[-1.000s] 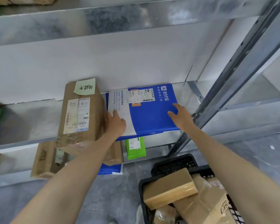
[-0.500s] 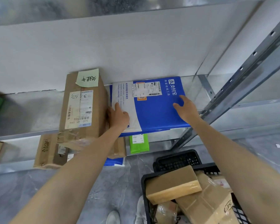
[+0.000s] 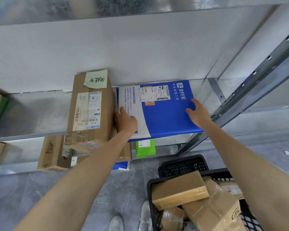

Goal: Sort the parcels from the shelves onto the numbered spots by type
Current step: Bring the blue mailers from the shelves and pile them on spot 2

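A flat blue and white parcel (image 3: 163, 117) with a shipping label lies on the metal shelf (image 3: 32, 114), its front edge jutting over the shelf lip. My left hand (image 3: 125, 121) grips its left edge, thumb on top, squeezed against a tall brown cardboard box (image 3: 90, 110) carrying a green note. My right hand (image 3: 198, 114) holds the parcel's right edge, with thumb and forefinger on the blue face. Its other fingers are hidden.
A black crate (image 3: 182, 165) with several brown parcels sits on the grey floor at lower right. The lower shelf holds a green packet (image 3: 145, 148) and a brown box (image 3: 52, 152). A slanted steel upright (image 3: 250, 84) stands right of the parcel.
Both hands have stayed on the blue parcel. My view has shifted, so the shelf and the crate sit a little differently in the picture.
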